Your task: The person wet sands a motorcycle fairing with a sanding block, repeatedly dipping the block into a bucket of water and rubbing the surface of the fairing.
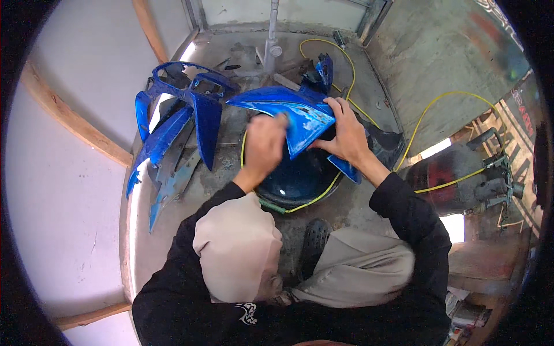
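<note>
A blue plastic panel (pixel 268 99), its lower part scuffed pale, is held over a dark round basin (pixel 291 181) rimmed by a yellow hose. My right hand (pixel 346 134) grips the panel's right end, fingers along its upper edge and thumb lower down. My left hand (pixel 266 144), blurred, is closed against the panel's lower left face; whatever is in those fingers is too unclear to make out. Another blue piece (pixel 343 168) sits under my right hand, at the basin's right side.
More blue fairings (pixel 208 127) lie at the left beside a white wall (pixel 69 202). A metal post (pixel 273 26) rises behind the basin, near further dark and blue parts (pixel 323 72). At the right are a metal cylinder (pixel 444 176) with hose attached and a grey board (pixel 438 63).
</note>
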Demonstrator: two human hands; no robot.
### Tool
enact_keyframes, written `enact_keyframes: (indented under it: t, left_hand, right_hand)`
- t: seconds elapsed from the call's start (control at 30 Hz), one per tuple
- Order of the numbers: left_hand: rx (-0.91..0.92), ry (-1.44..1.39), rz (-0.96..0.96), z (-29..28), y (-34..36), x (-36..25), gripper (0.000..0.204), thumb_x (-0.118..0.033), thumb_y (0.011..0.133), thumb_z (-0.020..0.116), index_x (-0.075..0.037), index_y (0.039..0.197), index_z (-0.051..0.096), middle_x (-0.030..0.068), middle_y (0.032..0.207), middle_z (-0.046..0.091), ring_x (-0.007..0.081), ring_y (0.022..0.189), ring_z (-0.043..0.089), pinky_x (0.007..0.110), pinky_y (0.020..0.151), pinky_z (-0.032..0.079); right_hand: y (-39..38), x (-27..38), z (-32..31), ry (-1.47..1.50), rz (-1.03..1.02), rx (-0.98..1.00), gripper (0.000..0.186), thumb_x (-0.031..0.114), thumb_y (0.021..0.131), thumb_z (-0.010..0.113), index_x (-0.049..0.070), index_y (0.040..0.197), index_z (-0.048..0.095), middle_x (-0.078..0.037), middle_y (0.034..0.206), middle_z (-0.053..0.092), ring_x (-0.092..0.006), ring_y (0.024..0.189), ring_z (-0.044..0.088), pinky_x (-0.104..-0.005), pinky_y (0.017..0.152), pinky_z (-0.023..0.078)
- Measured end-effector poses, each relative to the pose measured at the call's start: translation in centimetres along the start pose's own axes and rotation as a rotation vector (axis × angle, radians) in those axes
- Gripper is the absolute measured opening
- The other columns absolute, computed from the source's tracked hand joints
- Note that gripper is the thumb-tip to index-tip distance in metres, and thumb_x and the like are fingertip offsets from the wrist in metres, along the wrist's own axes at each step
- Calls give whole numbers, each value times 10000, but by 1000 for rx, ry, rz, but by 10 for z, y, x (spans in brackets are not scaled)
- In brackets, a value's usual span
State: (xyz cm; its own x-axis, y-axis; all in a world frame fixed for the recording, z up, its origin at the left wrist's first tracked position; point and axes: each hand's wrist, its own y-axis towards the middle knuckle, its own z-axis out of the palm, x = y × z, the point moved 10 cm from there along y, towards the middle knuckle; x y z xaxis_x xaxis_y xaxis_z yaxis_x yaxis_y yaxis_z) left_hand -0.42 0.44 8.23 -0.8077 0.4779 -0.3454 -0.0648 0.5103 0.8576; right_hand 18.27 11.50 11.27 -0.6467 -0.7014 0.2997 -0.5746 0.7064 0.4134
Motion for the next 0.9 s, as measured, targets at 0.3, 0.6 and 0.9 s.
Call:
enact_keyframes:
  t: [0.3,0.6,0.9]
  left_hand:
    - [54,32,-20,5,8,7,239,-15,1029,614,42,1231,727,173,1131,732,398,1064,648,484,985,512]
    - [-15,13,-22,-2,14,28,221,-65,997,659,31,1181,735,177,1083,702,386,1009,632,504,933,515]
    - [-147,153,-225,-21,16,74,144,-71,1004,676,23,1093,739,171,1117,737,389,1047,654,490,960,532]
  right_hand:
    - [8,-5,-4,45,9,16,1255,588,606,1029,154,1618,428,-236,1587,506,-491,1411,571,-561,1114,543]
    - [9,-1,0,45,8,15,1252,605,609,1023,137,1611,437,-224,1580,519,-483,1407,581,-560,1107,548]
    - [10,4,-3,65,-5,7,1239,607,609,1022,136,1600,448,-223,1556,539,-475,1384,603,-550,1112,545]
